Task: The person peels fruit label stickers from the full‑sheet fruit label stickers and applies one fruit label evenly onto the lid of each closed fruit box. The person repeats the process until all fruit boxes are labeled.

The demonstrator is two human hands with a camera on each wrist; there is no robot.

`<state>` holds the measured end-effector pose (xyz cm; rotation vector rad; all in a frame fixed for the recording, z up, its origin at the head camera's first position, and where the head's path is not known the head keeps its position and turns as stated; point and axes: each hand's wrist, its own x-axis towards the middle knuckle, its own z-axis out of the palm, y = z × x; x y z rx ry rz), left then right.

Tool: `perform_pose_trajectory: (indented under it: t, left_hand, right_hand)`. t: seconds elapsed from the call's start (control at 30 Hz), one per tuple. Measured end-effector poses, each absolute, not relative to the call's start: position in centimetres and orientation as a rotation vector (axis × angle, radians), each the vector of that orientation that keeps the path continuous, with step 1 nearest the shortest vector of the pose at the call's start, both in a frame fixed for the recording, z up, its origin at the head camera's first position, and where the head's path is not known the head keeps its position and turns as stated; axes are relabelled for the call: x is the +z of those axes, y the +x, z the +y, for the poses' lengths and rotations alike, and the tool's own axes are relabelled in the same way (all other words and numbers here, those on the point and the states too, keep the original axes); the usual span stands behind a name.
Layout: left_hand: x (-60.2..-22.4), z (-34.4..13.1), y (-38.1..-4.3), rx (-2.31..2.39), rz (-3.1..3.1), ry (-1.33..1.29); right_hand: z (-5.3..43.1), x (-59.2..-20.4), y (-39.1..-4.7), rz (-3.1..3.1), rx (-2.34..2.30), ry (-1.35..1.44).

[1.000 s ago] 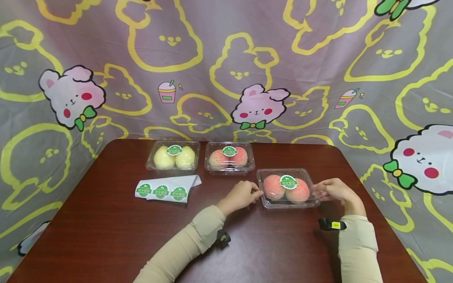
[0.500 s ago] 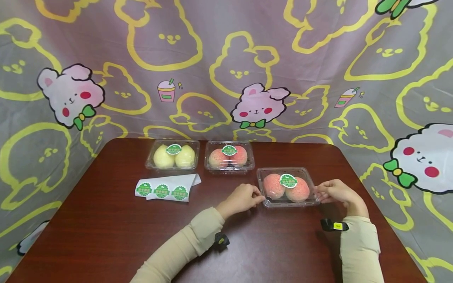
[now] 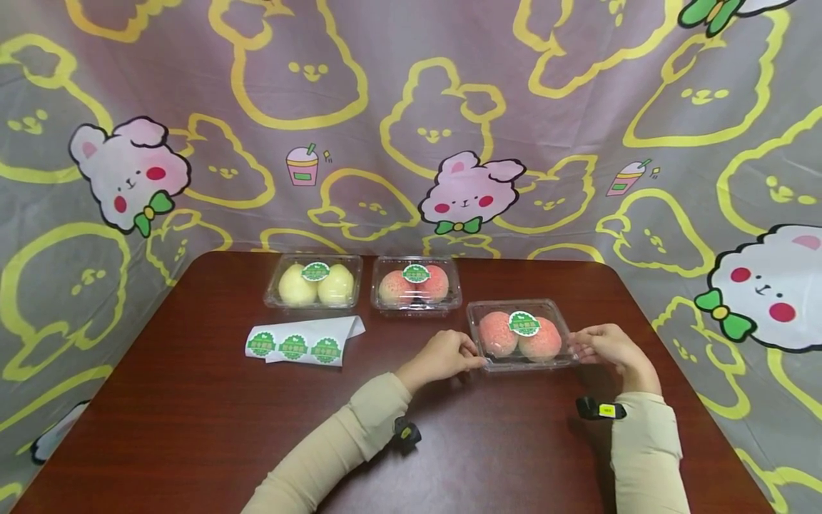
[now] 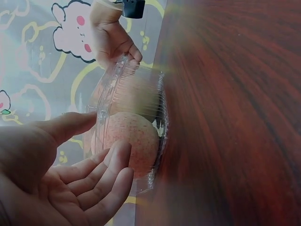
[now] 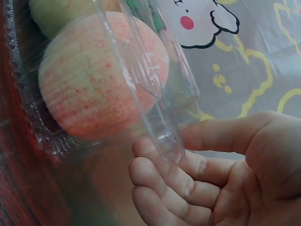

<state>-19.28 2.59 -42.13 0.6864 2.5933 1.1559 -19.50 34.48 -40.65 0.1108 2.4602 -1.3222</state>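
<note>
A clear plastic fruit box (image 3: 529,366) with two pink peaches (image 3: 498,333) inside sits on the right half of the table, its lid closed. A round green-and-white sticker (image 3: 524,323) is on the lid. My left hand (image 3: 443,355) pinches the box's near left corner; in the left wrist view the thumb (image 4: 77,126) is at the rim and the fingers lie along the side. At the right end, my right hand (image 3: 606,344) pinches the projecting rim between thumb and fingers, as the right wrist view shows up close.
Behind stand two more stickered clear boxes, one of yellow-green fruit (image 3: 298,287), the other of pink peaches (image 3: 398,288). A white backing sheet (image 3: 349,328) with three green stickers lies front left of them. Patterned cloth (image 3: 359,143) hangs beyond the brown table (image 3: 193,428).
The peach box has slid slightly away from me, toward the back of the table. My left hand has shifted a little right along its near left corner; my right hand stays at the right end.
</note>
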Motion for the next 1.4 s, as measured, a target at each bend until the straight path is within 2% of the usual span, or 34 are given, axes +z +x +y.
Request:
perform_pose_trajectory:
  t: [0.43, 1.03, 1.4]
  left_hand:
    - [-42.7, 2.9, -20.1, 1.353, 2.524, 0.536]
    - [-42.7, 3.3, -21.6, 1.428, 2.534, 0.408]
    - [-43.0, 4.0, -21.9, 1.483, 2.588, 0.328]
  right_hand:
    - [33.8, -41.1, -19.9, 2.46, -1.435, 0.189]
    - [33.2, -41.4, -20.6, 2.546, -1.493, 0.19]
    - [32.5, -41.4, -21.3, 2.569, -1.529, 0.289]
